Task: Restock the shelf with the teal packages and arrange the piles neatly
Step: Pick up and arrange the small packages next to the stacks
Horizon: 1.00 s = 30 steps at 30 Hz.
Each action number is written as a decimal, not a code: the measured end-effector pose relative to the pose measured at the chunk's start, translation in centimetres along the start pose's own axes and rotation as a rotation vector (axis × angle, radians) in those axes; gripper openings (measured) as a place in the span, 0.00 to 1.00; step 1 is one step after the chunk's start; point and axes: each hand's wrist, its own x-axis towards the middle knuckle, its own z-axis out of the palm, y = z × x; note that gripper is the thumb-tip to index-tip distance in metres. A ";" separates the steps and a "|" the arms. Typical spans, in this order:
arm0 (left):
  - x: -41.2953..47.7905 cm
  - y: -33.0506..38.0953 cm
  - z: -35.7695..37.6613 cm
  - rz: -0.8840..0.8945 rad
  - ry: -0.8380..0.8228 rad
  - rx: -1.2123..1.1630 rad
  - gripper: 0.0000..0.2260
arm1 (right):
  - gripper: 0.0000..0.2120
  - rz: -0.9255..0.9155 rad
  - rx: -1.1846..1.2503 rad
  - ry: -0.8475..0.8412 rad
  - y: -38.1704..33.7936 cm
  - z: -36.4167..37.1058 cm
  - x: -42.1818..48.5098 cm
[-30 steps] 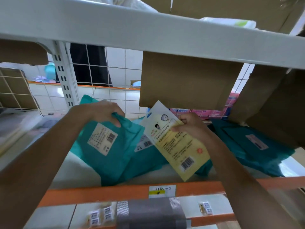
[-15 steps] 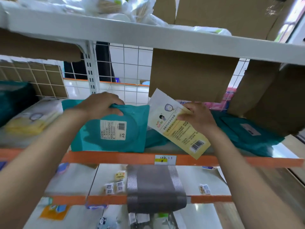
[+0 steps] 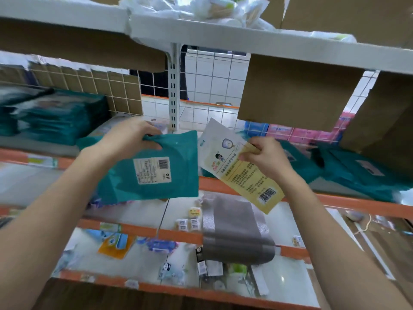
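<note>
Here, in the head view, the left hand (image 3: 129, 139) curls its fingers over the top edge of a teal package (image 3: 156, 173) hanging before the shelf (image 3: 335, 201) lip. It looks light, limp and slick, so an edge grip suits. The right hand (image 3: 267, 158) pinches a yellow-and-white packet (image 3: 237, 173).

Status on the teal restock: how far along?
Done: a stacked teal pile sits at the shelf's left end. In hand: the left hand grips a teal package in front of the shelf, and the right hand pinches a yellow-white packet. Left: shelve that package and square up the loose teal packages lying askew at right.
</note>
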 end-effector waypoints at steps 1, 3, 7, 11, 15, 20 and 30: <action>-0.4 -0.9 -0.1 -0.016 -0.001 -0.012 0.13 | 0.04 -0.007 0.001 -0.010 -0.9 0.7 0.2; -1.1 -3.0 -0.4 -0.046 -0.010 -0.018 0.13 | 0.06 -0.015 0.010 -0.033 -2.6 2.1 0.9; -2.0 -8.9 -0.9 -0.070 -0.041 -0.071 0.11 | 0.15 -0.032 0.026 -0.048 -6.5 5.7 3.1; -2.6 -15.7 -2.2 -0.072 -0.084 -0.091 0.10 | 0.17 -0.027 0.000 -0.049 -10.6 10.9 5.9; -3.1 -22.8 -3.5 -0.053 -0.133 -0.079 0.10 | 0.13 -0.028 -0.103 -0.081 -14.8 16.0 8.3; -3.4 -30.4 -4.2 -0.086 -0.188 -0.077 0.10 | 0.11 -0.019 -0.110 -0.094 -18.4 20.9 10.7; -3.9 -38.8 -4.1 -0.139 -0.232 -0.230 0.08 | 0.10 0.064 -0.105 -0.048 -20.6 27.1 16.1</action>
